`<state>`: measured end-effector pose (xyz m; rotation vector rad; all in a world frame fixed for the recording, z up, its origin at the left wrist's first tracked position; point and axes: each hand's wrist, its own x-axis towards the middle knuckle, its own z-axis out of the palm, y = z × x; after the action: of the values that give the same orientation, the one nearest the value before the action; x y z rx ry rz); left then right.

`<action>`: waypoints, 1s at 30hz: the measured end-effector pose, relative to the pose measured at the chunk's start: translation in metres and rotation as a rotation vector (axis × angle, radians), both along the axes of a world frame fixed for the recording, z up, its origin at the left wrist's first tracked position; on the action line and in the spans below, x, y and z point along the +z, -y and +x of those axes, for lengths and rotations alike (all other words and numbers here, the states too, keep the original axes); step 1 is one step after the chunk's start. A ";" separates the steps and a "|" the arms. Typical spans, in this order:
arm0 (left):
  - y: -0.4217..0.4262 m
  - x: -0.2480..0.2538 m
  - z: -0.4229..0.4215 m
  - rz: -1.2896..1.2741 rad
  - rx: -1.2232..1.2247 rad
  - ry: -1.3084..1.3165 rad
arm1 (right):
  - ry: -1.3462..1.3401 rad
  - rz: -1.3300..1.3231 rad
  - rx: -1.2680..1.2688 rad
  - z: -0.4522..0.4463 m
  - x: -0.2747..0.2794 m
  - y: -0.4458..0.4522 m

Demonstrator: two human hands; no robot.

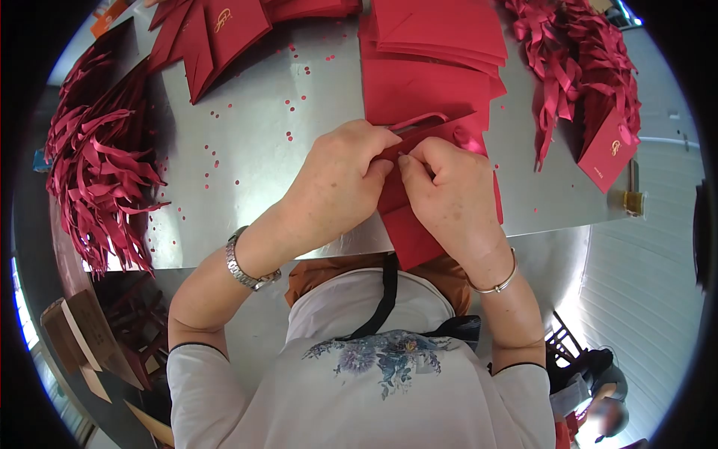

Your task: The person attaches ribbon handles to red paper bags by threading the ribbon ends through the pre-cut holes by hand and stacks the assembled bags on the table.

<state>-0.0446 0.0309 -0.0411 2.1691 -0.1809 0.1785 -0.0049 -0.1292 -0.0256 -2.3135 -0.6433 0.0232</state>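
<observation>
A folded dark-red paper bag (413,236) lies over the near edge of a grey metal table (258,161). On the bag's left side, the left hand's (348,165) thumb and fingers are closed on it; on its right, the right hand (449,176) pinches it, fingers tightly curled, the exact spot between the tips hidden. Beyond the bag lies a stack of flat red paper bags (441,34); well left, a heap of crimson satin ribbons (101,172); between, small round red paper dots (289,136).

Before me I see a shiny metal table (258,153), with pale ridged panelling (666,179) on my right, cardboard (88,322) and dark furniture (153,329) on my left, and bright light at the edges.
</observation>
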 end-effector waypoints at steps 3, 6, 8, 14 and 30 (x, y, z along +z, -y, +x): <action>0.001 0.000 -0.001 0.008 0.021 0.002 | 0.078 -0.058 0.017 -0.002 -0.001 -0.002; 0.000 0.000 -0.001 0.015 0.046 -0.004 | 0.123 -0.072 0.024 0.000 -0.002 -0.004; 0.001 -0.003 -0.002 0.007 0.060 0.026 | 0.109 -0.060 0.029 -0.002 -0.002 -0.007; -0.003 -0.002 -0.003 0.016 -0.041 0.033 | 0.399 -0.385 0.148 -0.001 0.006 -0.013; -0.034 0.008 0.017 -0.737 -0.169 -0.671 | 0.270 -0.185 0.143 -0.003 0.010 0.001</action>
<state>-0.0278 0.0652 -0.0327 1.3713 0.0834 -0.5059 -0.0084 -0.1304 -0.0153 -2.4660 -0.9782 -0.1732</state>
